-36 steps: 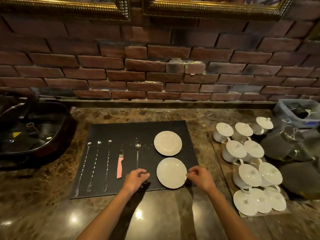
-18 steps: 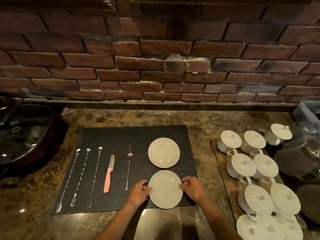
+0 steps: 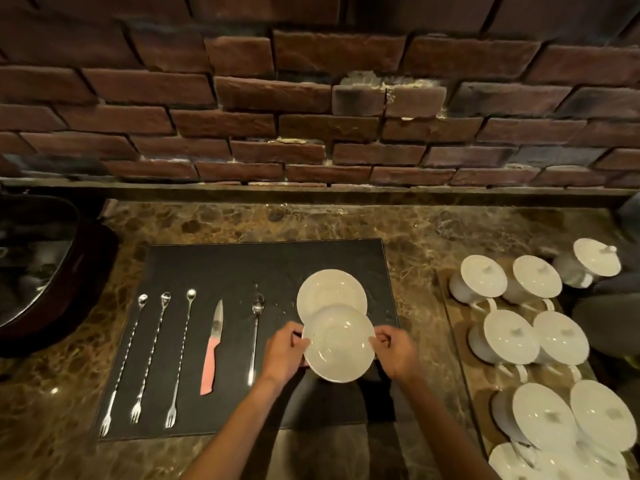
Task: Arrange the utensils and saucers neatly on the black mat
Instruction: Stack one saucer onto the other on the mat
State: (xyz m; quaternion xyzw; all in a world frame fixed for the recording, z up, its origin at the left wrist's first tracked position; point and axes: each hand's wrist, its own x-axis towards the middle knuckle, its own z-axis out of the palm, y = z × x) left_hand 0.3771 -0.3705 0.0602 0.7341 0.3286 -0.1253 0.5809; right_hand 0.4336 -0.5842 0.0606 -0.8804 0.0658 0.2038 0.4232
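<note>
A black mat [image 3: 225,265] lies on the marble counter. On its left part lie three long twisted forks [image 3: 149,355], a pink-handled knife [image 3: 212,351] and a long spoon [image 3: 255,337] in a row. A white saucer [image 3: 329,292] rests on the mat's right part. My left hand [image 3: 282,353] and my right hand [image 3: 394,351] hold a second white saucer [image 3: 339,342] by its opposite edges, lifted above the mat and overlapping the near rim of the first saucer.
Several white lidded cups [image 3: 540,344] stand on a board at the right. A dark pot with a glass lid [image 3: 38,271] sits at the left. A brick wall [image 3: 311,109] runs along the back of the counter.
Both hands closed on the near saucer's edges and lifted it off the mat, carrying it back toward the far saucer. The camera has tilted down and moved closer.
</note>
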